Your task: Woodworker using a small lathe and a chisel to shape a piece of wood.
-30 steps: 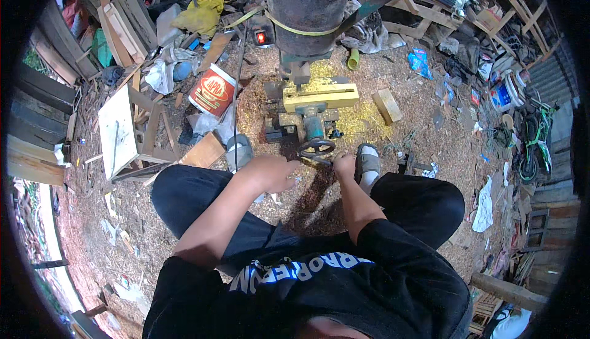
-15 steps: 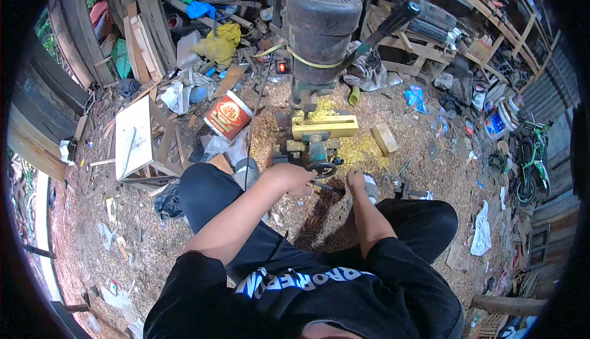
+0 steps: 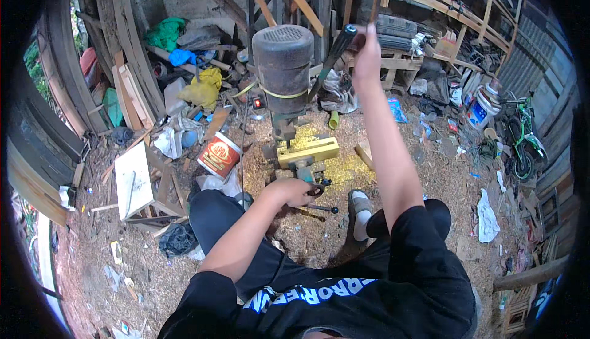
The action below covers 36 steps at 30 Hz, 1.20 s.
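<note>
A drilling machine with a dusty cylindrical motor stands ahead of me. Below it, a yellow-looking wooden block with a slot along its top sits in the clamp. My left hand is closed round the rim of a dark handwheel in front of the block. Just nearer to me, a thin metal lever with a ball end sticks out. My raised right hand is at the black-gripped feed lever right of the motor; blur hides whether its fingers close on it.
Another wooden block lies right of the machine on the shavings-covered floor. To the left are a red-and-white bucket and a tipped wooden stool. A cable hangs beside the motor. Far right stands a green bicycle.
My right hand has risen from near the handwheel up to the feed lever. My left hand stays at the handwheel. The view has shifted, so the machine appears lower and further left.
</note>
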Motion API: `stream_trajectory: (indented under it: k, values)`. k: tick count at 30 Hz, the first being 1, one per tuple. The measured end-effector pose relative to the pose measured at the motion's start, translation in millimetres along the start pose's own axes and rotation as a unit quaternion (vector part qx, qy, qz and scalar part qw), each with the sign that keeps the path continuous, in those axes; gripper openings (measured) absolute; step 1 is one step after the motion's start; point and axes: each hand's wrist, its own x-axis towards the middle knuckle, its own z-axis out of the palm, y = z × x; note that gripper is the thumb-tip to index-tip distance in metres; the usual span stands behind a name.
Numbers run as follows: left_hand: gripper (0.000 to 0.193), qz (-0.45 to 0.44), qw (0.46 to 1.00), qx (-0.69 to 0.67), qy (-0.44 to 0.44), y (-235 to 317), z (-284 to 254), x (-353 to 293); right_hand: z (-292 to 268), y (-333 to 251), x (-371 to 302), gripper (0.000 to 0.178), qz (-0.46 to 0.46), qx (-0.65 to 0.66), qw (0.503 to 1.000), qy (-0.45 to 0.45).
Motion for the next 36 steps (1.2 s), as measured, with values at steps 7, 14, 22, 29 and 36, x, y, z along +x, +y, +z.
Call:
stream_trajectory:
  k: [7,14,22,29,36]
  values:
    - [0.049,-0.032,0.999,0.01,0.001,-2,6,23,41,-72,18,0.044,0.068,-0.001,0.957,-0.283]
    - [0.042,-0.013,0.977,-0.039,0.209,11,-14,18,12,-57,-59,0.038,-0.005,0.065,0.986,-0.157]
    - [0.034,0.051,0.717,-0.438,0.541,37,33,69,-88,-6,-262,0.034,-0.001,-0.046,0.995,-0.087]
    - [0.043,0.104,0.399,-0.864,0.288,47,-1,110,-101,2,-297,0.025,0.054,-0.122,0.986,-0.101]
    - [0.012,0.181,0.503,-0.792,0.297,27,-10,135,-100,-34,-279,0.049,0.348,-0.267,0.891,-0.113]
